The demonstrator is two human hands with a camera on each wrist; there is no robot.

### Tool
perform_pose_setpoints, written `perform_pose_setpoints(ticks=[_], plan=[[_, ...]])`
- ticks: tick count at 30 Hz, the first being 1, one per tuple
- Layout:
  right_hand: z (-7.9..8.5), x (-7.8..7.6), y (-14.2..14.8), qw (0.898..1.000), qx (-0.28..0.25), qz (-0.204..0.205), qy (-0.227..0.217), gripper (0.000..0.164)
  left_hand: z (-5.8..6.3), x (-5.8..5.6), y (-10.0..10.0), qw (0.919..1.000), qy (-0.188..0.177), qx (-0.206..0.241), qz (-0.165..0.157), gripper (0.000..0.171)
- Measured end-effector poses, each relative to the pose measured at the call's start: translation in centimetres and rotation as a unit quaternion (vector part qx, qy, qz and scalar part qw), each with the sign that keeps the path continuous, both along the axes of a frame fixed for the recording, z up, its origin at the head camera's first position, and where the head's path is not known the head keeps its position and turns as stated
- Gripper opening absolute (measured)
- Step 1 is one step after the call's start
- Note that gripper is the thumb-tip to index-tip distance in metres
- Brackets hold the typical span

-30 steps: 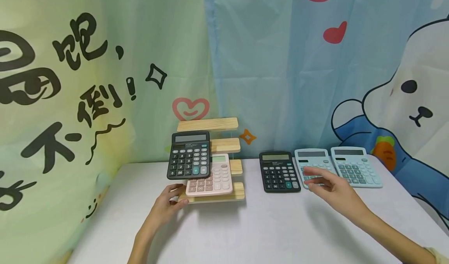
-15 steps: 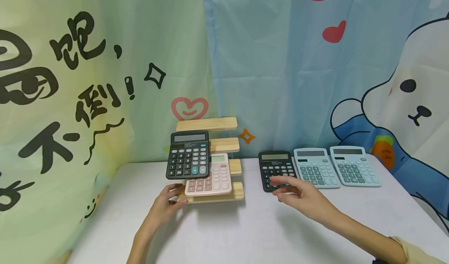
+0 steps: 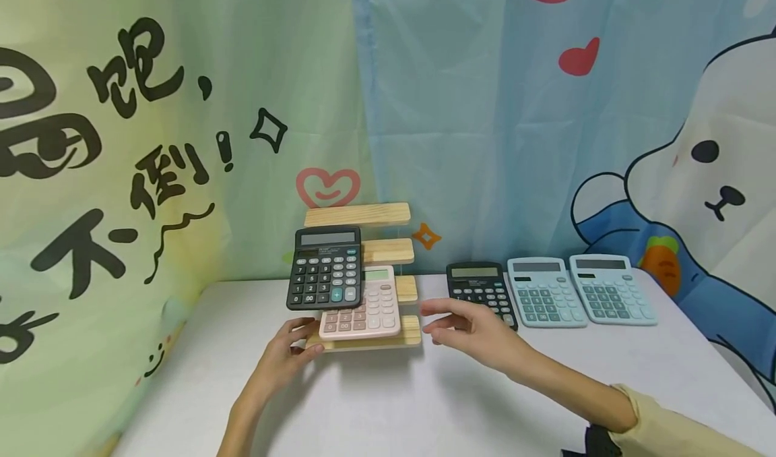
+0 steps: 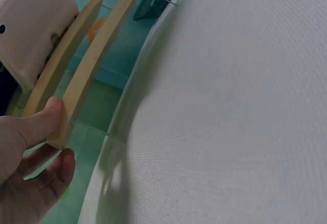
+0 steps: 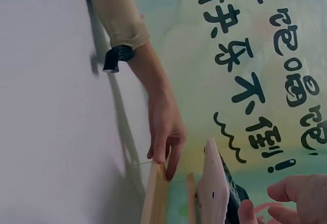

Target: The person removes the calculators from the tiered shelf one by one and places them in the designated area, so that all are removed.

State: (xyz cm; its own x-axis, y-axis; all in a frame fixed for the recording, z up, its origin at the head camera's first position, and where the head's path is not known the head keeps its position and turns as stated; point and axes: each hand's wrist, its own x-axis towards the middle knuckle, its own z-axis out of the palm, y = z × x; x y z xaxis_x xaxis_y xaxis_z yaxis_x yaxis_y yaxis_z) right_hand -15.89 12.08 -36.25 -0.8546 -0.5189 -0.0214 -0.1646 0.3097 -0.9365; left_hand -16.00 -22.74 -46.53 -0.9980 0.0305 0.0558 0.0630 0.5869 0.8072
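Note:
A small rack of pale wooden slats stands at the back of the table in the head view. Leaning on it are a pink calculator and, overlapping its upper left, a black calculator. My left hand grips the left end of the rack's lowest slat; the left wrist view shows its thumb on the wood and fingers beneath. To the right of the rack, my right hand hovers with nothing in it, fingers loosely bent. It partly covers a second black calculator.
Beside that second black calculator lie two light-blue calculators, in a row along the table's back edge. A printed curtain hangs right behind the white table.
My right hand has moved left, from in front of the light-blue calculators, past the black one, to near the rack. The left hand keeps its grip on the slat.

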Motion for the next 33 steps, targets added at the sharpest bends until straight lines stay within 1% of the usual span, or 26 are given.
perform_pose_setpoints(ticks=[3, 9, 13, 15, 20, 25, 28, 33], plan=[[0.0, -1.0, -1.1, 1.0, 0.0, -0.001, 0.003, 0.045, 0.0, 0.0, 0.0, 1.0, -0.002, 0.0, 0.001, 0.047], [0.2, -3.6, -3.0, 0.998, 0.038, -0.003, 0.045, 0.04, 0.1, 0.1, 0.0, 1.0, -0.001, 0.0, 0.004, 0.048], [0.4, -4.9, -4.2, 0.999, 0.037, 0.007, 0.025, 0.041, 0.0, 0.1, -0.1, 1.0, 0.002, -0.004, 0.002, 0.048], [0.6, -5.3, -4.8, 0.999, 0.036, 0.018, 0.014, 0.042, -0.1, 0.0, -0.1, 1.0, 0.004, -0.005, 0.002, 0.048], [0.9, -6.4, -5.9, 0.998, 0.045, 0.036, 0.009, 0.039, -0.2, -0.1, -0.2, 1.0, 0.003, -0.006, 0.001, 0.049], [0.8, -7.3, -7.0, 0.998, 0.033, 0.048, -0.013, 0.04, -0.2, -0.2, -0.1, 1.0, 0.001, -0.005, 0.002, 0.048], [0.6, -7.7, -7.6, 0.998, 0.035, 0.049, -0.018, 0.04, -0.2, -0.2, -0.1, 1.0, 0.002, -0.004, 0.0, 0.047], [0.5, -7.9, -8.6, 0.998, 0.049, 0.038, -0.016, 0.038, -0.2, -0.2, -0.1, 1.0, 0.002, -0.005, -0.001, 0.047]])
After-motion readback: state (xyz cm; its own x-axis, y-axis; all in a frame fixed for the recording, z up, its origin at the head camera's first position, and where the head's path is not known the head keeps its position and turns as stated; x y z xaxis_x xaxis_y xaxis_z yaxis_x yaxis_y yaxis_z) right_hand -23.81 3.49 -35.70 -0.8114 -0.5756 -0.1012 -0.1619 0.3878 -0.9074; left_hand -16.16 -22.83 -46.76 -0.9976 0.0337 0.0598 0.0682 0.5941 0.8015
